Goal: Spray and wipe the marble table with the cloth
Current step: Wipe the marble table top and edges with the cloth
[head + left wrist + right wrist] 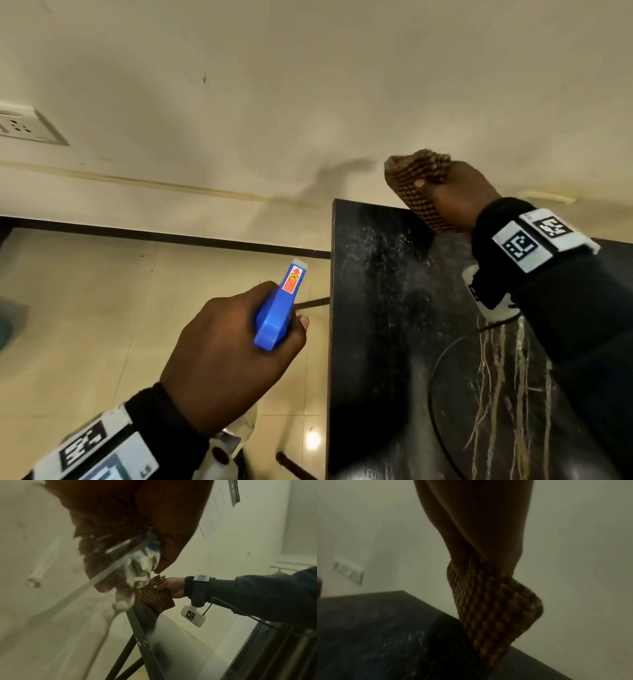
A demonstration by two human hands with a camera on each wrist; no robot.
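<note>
The black marble table (pixel 383 325) fills the right half of the head view, streaked with pale spray marks. My right hand (pixel 455 202) grips a folded brown checked cloth (pixel 418 181) at the table's far edge, its lower end hanging down to the surface. In the right wrist view the cloth (pixel 489 615) dangles from my fingers over the dark tabletop (pixel 376 635). My left hand (pixel 233 353) holds a spray bottle with a blue trigger head (pixel 277 315) left of the table, over the floor, nozzle pointing away. The left wrist view shows the cloth (pixel 157 596) and my right hand (pixel 173 586) across the table edge.
A cream wall rises behind the table with a white socket plate (pixel 24 126) at the left. Glossy beige floor tiles (pixel 85 325) lie left of the table. A dark round mat with straw fringe (pixel 496 394) lies on the near right of the tabletop.
</note>
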